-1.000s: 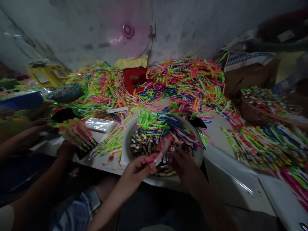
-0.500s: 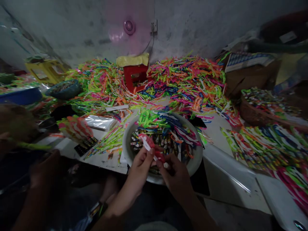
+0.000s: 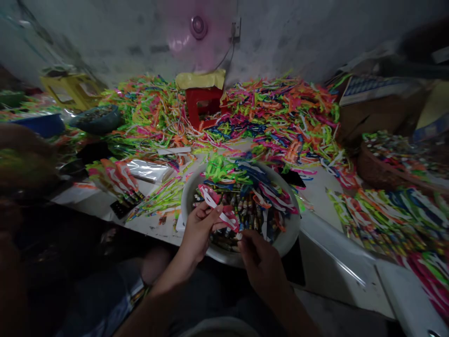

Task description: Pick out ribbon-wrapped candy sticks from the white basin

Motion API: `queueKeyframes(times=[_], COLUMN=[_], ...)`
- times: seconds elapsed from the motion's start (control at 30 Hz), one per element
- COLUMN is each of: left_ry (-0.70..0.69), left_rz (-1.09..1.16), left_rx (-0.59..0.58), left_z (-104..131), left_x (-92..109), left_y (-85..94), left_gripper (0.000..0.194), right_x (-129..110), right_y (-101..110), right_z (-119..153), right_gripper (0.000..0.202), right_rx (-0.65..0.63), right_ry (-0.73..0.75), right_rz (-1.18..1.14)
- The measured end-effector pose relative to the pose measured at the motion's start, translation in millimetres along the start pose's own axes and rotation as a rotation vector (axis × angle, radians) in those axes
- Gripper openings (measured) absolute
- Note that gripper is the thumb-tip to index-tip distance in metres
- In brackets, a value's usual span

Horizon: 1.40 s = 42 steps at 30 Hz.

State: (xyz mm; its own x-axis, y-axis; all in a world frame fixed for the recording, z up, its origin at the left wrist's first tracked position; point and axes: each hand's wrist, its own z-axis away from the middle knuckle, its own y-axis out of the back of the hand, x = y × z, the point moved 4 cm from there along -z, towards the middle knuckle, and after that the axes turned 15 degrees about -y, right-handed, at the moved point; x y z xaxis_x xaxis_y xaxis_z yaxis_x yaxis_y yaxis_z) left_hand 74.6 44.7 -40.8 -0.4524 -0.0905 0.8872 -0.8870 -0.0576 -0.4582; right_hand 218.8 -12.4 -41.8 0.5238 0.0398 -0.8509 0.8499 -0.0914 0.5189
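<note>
Over the basin: a flat pink-and-white strip (image 3: 228, 217), slanting from the 10 o'clock side toward 6 o'clock.
Left hand (image 3: 200, 227): at 8 o'clock, fingers curled, thumb pressed down, pinching the strip near its middle.
Right hand (image 3: 261, 260): at 5 o'clock, fingertips drawn together on a small white-tipped piece (image 3: 239, 236), mostly hidden, at the strip's lower end; whether the two touch is unclear.
Basin: round, pale grey basin (image 3: 289, 238), holding small patterned tubes (image 3: 247, 206), with bright green plastic strips (image 3: 224, 171) toward 12.
10 o'clock: shiny clear-plastic packet (image 3: 149, 171).
3 o'clock: rows of multicoloured strips (image 3: 372, 210).
Between 11 and 12: red plastic stool (image 3: 192, 107), among heaped neon strips (image 3: 280, 103).
</note>
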Motion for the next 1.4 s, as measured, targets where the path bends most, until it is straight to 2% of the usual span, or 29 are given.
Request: queueKeyframes(times=[0.3,0.4,0.53,0.67,0.73,0.8,0.93,1.07,1.2,1.4], left_ry=[-0.011,-0.01,-0.011,-0.028,-0.051,-0.059,-0.03,0.009,0.008,-0.017], left_rz=[0.004,-0.01,-0.016,-0.03,-0.044,-0.04,-0.009,0.004,0.004,-0.003], left_rx=[-0.006,-0.005,0.003,-0.002,-0.002,0.019,0.06,0.071,0.075,0.079], left_z=[-1,-1,0,1,2,2,1,0,1,1], left_x=[1,1,2,0,0,-1,-1,2,4,2], left_y=[-1.6,-1.5,-1.7,-3.1,-3.2,-2.3,-0.7,-1.1,-1.4,-0.4], left_gripper=[0.026,0.024,0.026,0.028,0.029,0.031,0.039,0.042,0.041,0.04], right_x=[-11,-12,-7,-3,-1,1,2,-4,-3,-4], right_y=[3,3,0,-3,-4,-5,-1,3,3,3], right_z=[2,1,-3,-4,-5,-7,-10,-10,-10,-7], right_gripper=[0.009,0.007,0.008,0.013,0.014,0.011,0.01,0.009,0.009,0.009], right_rx=[0.069,0.072,0.082,0.225,0.27,0.244,0.15,0.18,0.111,0.116], right_ry=[-0.132,-0.127,-0.056,0.083,0.115,0.084,-0.019,0.009,-0.068,-0.052], right_rz=[-0.175,-0.159,-0.001,0.341,0.441,0.409,0.203,0.208,0.054,0.086])
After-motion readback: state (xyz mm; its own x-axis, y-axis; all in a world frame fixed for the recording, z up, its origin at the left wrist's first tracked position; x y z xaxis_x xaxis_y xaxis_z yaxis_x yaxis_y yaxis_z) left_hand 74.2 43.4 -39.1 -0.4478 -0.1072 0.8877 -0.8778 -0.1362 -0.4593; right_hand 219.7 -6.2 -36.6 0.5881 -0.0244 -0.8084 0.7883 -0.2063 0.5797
